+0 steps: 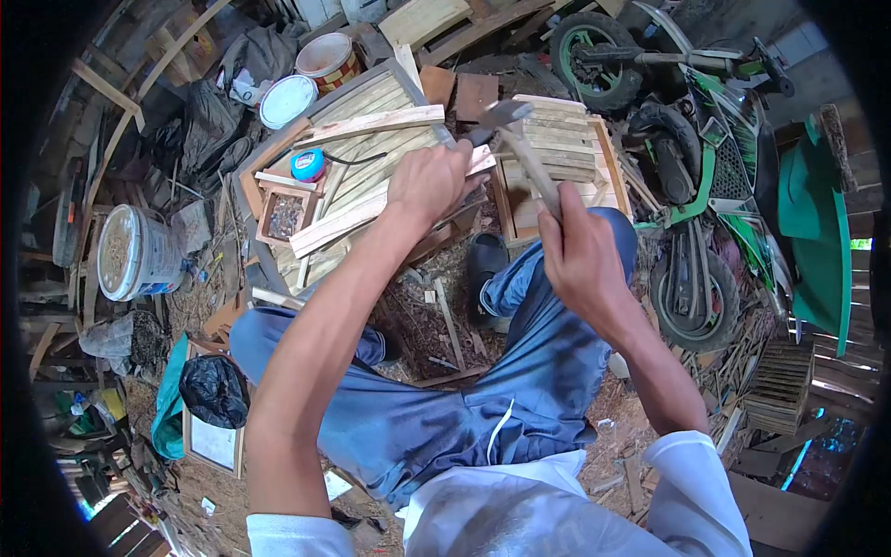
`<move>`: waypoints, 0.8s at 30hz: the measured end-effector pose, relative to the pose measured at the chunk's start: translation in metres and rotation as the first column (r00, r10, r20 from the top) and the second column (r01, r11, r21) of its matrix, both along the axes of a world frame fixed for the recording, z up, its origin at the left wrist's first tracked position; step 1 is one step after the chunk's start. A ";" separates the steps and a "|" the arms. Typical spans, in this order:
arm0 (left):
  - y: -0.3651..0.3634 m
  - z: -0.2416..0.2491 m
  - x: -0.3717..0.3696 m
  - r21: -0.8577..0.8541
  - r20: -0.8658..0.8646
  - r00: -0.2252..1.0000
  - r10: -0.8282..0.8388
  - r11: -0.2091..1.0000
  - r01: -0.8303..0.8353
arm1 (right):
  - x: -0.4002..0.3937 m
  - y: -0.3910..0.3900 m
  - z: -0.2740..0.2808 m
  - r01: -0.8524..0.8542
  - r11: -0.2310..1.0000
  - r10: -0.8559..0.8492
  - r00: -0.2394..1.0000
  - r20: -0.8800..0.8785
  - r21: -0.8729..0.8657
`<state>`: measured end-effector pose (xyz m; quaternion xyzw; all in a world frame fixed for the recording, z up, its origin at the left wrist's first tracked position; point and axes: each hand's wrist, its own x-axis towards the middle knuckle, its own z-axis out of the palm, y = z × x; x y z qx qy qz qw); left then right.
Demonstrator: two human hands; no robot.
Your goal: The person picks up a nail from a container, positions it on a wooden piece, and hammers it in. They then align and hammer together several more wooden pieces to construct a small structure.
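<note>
My right hand (580, 251) is closed round the wooden handle of a hammer (531, 165). The hammer's metal head is raised just past my left hand. My left hand (430, 181) is closed on a pale wooden strip (345, 221) near its far end; its fingertips are partly hidden, so anything small pinched there cannot be made out. Beneath the strip lies a slatted wooden panel (357, 172) with a grey edge. On that panel sit a small wooden box (285, 215) of small metal bits and a blue-lidded round container (307, 165). Another strip (380, 123) lies farther back.
To the right of my hands stands a slatted wooden crate (608, 153). A green motorbike (710, 167) is at the right, with a green plastic piece (817, 223) beyond. Buckets (153, 255) stand at the left. Wood scraps litter the dirt floor round my legs.
</note>
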<state>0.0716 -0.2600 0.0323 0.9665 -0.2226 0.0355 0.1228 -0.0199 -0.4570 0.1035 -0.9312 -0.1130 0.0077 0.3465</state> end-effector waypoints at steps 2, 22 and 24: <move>-0.002 0.002 0.000 0.002 -0.007 1.000 0.013 1.000 -0.013 | 0.000 0.001 0.002 0.014 1.000 -0.014 0.998 -0.055 -0.006; -0.005 0.015 -0.003 0.020 -0.032 0.998 0.047 0.999 -0.047 | -0.003 0.002 0.002 0.061 0.998 -0.062 0.997 -0.056 -0.027; -0.004 0.012 -0.006 0.023 -0.052 0.998 0.046 0.999 -0.045 | -0.010 0.008 0.013 0.089 0.984 -0.085 0.996 -0.034 0.154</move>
